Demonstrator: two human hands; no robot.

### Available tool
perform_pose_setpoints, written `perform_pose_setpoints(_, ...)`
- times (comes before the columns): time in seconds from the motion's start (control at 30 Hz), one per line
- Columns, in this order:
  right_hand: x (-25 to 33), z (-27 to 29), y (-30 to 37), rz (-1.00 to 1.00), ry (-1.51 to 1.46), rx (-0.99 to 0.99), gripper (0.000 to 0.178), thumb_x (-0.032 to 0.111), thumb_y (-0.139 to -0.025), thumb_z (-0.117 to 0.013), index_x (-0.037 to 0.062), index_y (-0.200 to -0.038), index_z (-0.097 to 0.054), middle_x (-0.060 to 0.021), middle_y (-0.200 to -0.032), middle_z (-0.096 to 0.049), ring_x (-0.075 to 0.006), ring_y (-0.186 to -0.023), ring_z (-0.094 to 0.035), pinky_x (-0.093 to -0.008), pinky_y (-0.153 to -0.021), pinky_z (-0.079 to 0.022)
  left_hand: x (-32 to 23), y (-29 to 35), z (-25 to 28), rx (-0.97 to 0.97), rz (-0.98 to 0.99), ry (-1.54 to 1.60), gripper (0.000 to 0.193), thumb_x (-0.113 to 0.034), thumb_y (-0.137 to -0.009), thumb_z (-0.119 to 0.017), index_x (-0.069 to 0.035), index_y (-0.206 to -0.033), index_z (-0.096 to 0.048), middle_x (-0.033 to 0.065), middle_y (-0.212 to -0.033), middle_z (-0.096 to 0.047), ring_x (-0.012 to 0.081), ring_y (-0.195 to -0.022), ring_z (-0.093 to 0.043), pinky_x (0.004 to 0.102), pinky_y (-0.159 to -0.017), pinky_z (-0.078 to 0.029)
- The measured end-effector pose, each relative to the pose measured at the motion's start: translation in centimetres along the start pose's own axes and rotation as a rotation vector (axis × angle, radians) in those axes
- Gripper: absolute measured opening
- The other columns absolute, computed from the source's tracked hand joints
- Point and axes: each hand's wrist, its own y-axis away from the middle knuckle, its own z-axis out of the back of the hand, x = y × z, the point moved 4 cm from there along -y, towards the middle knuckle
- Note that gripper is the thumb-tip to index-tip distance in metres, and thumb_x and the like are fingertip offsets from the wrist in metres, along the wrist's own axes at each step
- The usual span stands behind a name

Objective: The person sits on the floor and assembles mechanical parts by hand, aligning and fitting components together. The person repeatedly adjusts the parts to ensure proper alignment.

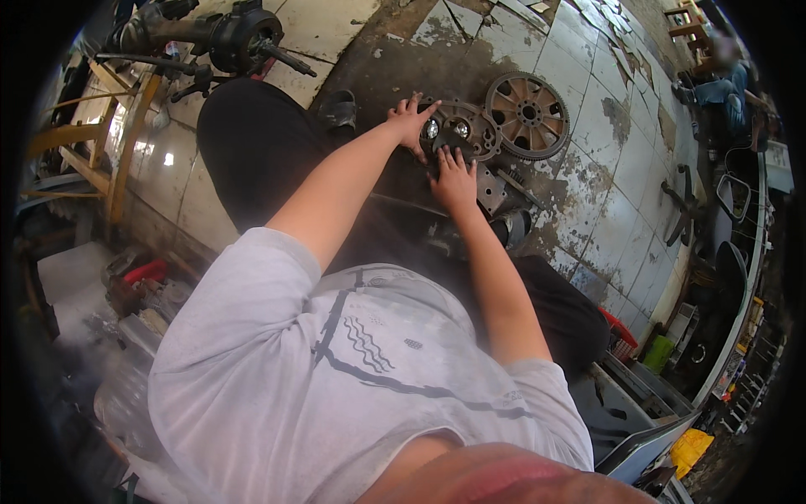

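A person's left hand [410, 120] lies spread on a round metal housing [457, 130] on the stained tiled floor [588, 160]; the right hand [454, 179] presses flat on its near edge. Steady, even pressure from both hands, kept off the toothed wheel [528, 115] to the right, seems wisest.

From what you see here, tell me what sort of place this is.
Most likely a small mechanical repair workshop. The left hand and right hand work on a greasy metal gear assembly beside a toothed flywheel, on a stained, oil-blackened tile floor, with an axle-like machine part nearby.
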Motion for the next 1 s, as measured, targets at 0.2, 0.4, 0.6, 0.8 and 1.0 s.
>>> perform_pose_setpoints(0.2, -0.3, 0.8, -0.7, -0.007, 0.046, -0.026, 0.08, 0.049, -0.095, -0.069, 0.0153, -0.163, -0.042, -0.002, -0.171, -0.039, -0.0279, -0.162, -0.028, -0.0659, -0.127, -0.021, 0.3, 0.1, 0.2, 0.0, 0.006, 0.006, 0.171, -0.062, -0.038, -0.104, -0.047, -0.17, 0.004, 0.02, -0.178, 0.001, 0.0492, -0.158, -0.017, 0.0657, -0.117, -0.033)
perform_pose_setpoints(0.4, -0.4, 0.4, -0.5, -0.002, 0.076, 0.025, 0.08, 0.05, -0.097, -0.067, 0.0157, -0.164, -0.041, -0.0029, -0.173, -0.035, -0.0301, -0.161, -0.027, -0.0667, -0.127, -0.019, 0.2, -0.1, 0.6, -0.012, 0.003, 0.002, 0.172, -0.062, -0.037, -0.104, -0.047, -0.17, 0.004, 0.0197, -0.178, 0.002, 0.0488, -0.158, -0.017, 0.0648, -0.118, -0.034)
perform_pose_setpoints(0.6, -0.1, 0.6, 0.5, -0.003, 0.087, 0.179, 0.083, 0.053, -0.099, -0.063, 0.017, -0.167, -0.035, -0.0016, -0.176, -0.029, -0.0304, -0.163, -0.023, -0.066, -0.128, -0.017, 0.1, 0.3, -0.1, 0.001, 0.015, 0.008, 0.171, -0.062, -0.036, -0.104, -0.046, -0.17, 0.002, 0.0201, -0.178, 0.002, 0.0491, -0.158, -0.016, 0.0648, -0.118, -0.034)
perform_pose_setpoints(0.8, 0.0, 0.0, 1.5, -0.009, 0.102, 0.146, 0.087, 0.057, -0.097, -0.064, 0.0181, -0.169, -0.032, -0.0011, -0.177, -0.025, -0.0301, -0.164, -0.019, -0.0648, -0.129, -0.015, -0.2, 0.4, -0.3, 0.003, 0.022, 0.001, 0.171, -0.063, -0.037, -0.104, -0.047, -0.17, 0.003, 0.0199, -0.178, 0.001, 0.0493, -0.159, -0.015, 0.0654, -0.118, -0.032)
perform_pose_setpoints(1.0, 0.0, -0.6, 1.1, -0.039, 0.088, 0.126, 0.087, 0.056, -0.096, -0.065, 0.0203, -0.169, -0.032, 0.0006, -0.177, -0.026, -0.0284, -0.164, -0.021, -0.0656, -0.129, -0.014, -0.1, 0.1, 0.2, 0.011, 0.008, 0.005, 0.171, -0.062, -0.038, -0.104, -0.046, -0.17, 0.004, 0.0196, -0.178, 0.003, 0.0489, -0.159, -0.013, 0.0655, -0.118, -0.032)
